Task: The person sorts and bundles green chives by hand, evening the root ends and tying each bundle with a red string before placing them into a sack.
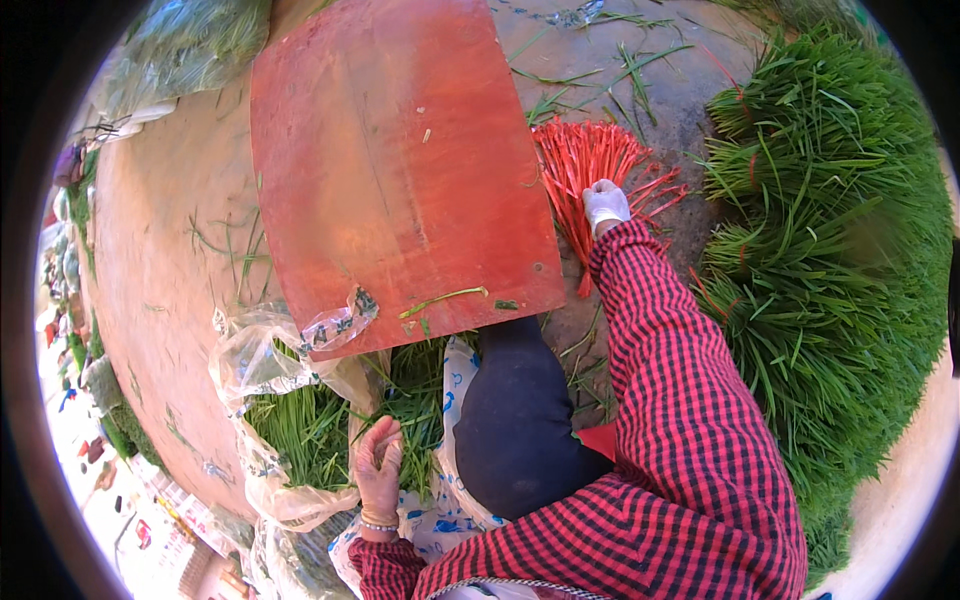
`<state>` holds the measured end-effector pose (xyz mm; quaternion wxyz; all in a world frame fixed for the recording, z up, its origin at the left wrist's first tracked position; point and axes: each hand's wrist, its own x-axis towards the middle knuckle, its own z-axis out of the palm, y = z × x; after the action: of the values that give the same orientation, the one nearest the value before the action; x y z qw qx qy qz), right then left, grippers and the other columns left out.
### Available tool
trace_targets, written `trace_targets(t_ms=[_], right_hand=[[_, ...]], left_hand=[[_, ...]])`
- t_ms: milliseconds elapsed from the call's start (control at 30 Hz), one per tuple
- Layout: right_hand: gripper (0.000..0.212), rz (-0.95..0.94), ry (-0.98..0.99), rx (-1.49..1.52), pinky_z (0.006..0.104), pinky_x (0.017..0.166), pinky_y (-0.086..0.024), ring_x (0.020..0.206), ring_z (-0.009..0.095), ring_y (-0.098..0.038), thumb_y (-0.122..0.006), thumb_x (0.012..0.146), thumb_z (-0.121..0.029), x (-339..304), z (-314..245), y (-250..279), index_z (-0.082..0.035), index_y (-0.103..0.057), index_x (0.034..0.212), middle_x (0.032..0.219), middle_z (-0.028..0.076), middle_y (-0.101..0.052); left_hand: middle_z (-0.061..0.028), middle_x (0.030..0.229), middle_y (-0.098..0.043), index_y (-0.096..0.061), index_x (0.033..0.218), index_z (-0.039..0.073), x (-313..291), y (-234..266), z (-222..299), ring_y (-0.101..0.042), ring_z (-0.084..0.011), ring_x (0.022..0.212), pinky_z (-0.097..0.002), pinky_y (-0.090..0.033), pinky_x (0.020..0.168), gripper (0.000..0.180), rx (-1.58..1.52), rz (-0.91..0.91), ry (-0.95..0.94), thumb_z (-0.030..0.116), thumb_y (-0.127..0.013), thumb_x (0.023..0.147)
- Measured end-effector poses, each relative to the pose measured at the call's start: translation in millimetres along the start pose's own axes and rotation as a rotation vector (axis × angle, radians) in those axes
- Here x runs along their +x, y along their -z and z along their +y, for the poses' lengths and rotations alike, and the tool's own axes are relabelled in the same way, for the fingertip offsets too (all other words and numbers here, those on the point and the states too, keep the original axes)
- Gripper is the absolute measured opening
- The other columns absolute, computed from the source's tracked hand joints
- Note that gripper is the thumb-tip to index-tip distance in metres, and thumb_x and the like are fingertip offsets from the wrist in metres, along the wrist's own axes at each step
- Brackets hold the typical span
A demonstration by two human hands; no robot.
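My right hand (606, 203), in a white glove, is closed at a fanned heap of red plastic strips (590, 160) beside the board's right edge. Its fingers press together on the strips. My left hand (378, 465) is held palm up with fingers loosely curled and apart, nothing in it. It is just beside an open clear plastic bag (250, 375) filled with long green chive-like leaves (305, 430). In front of me lies a red wooden board (400, 150), with a few cut leaf bits (445, 298) on its near edge.
Tied bundles of green leaves (820, 260) are stacked along the right side. Loose leaves (635, 85) lie scattered on the ground beyond the strips. At the far left stands a plastic-covered pile (185, 55). My dark-trousered knee (520, 420) is under the board's near edge.
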<state>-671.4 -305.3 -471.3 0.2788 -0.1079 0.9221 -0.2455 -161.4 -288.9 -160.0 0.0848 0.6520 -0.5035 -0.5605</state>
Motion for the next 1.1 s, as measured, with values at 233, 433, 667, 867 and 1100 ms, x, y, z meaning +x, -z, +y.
trace_targets(t_ms=[233, 433, 667, 867, 1100], right_hand=[[0.019, -0.085, 0.095, 0.697, 0.0232, 0.051, -0.046, 0.055, 0.007, -0.057, -0.063, 0.097, -0.02, -72.9, -19.6, 67.2, -0.005, -0.072, 0.106, 0.078, 0.002, -0.069], [0.018, -0.583, 0.462, 0.589, 0.0207, 0.059, -0.045, 0.066, 0.006, -0.056, -0.066, 0.098, -0.011, -213.1, -45.1, 149.6, 0.0, -0.07, 0.111, 0.082, 0.001, -0.064], [0.019, -0.389, 0.568, 0.577, 0.0243, 0.078, -0.049, 0.085, 0.009, -0.058, -0.067, 0.095, -0.008, -237.3, 3.8, 156.7, 0.0, -0.067, 0.112, 0.098, -0.001, -0.063], [0.029, -0.275, 0.918, 0.056, 0.0348, 0.095, -0.049, 0.106, 0.023, -0.065, -0.07, 0.09, -0.012, -158.2, 50.1, 66.7, -0.005, -0.066, 0.119, 0.116, 0.008, -0.069], [0.048, -0.615, 0.526, -0.289, 0.0373, 0.099, -0.05, 0.118, 0.028, -0.064, -0.073, 0.089, -0.019, -162.1, 85.3, -14.4, -0.003, -0.06, 0.132, 0.133, 0.014, -0.064]], left_hand=[[-0.014, 0.113, -0.071, -0.064, 0.122, -0.003, 12.7, -41.2, 86.9, -0.068, -0.0206, 0.103, -0.0327, -0.054, 0.094, 0.026, -0.079, 0.176, -0.445, -0.004, -0.056, 0.097], [-0.006, 0.122, -0.066, -0.069, 0.114, 0.012, 51.8, -130.4, 197.6, -0.057, -0.0305, 0.124, -0.0448, -0.047, 0.103, 0.033, 0.53, -0.107, -1.338, 0.017, -0.074, 0.081], [-0.0024, 0.088, -0.075, -0.078, 0.081, 0.017, 72.1, -205.1, 166.6, -0.065, -0.0223, 0.096, -0.0505, -0.024, 0.118, 0.017, 1.199, -0.333, -1.281, 0.029, -0.066, 0.081], [-0.0029, 0.087, -0.072, -0.076, 0.085, 0.018, 67.0, -175.7, 140.7, -0.066, -0.022, 0.094, -0.0481, -0.035, 0.11, 0.018, 0.804, -0.273, -1.142, 0.029, -0.062, 0.088], [-0.0033, 0.088, -0.068, -0.073, 0.084, 0.015, 94.2, -92.0, 160.2, -0.065, -0.024, 0.092, -0.0473, -0.043, 0.1, 0.022, 0.236, 0.473, -1.218, 0.03, -0.059, 0.093]])
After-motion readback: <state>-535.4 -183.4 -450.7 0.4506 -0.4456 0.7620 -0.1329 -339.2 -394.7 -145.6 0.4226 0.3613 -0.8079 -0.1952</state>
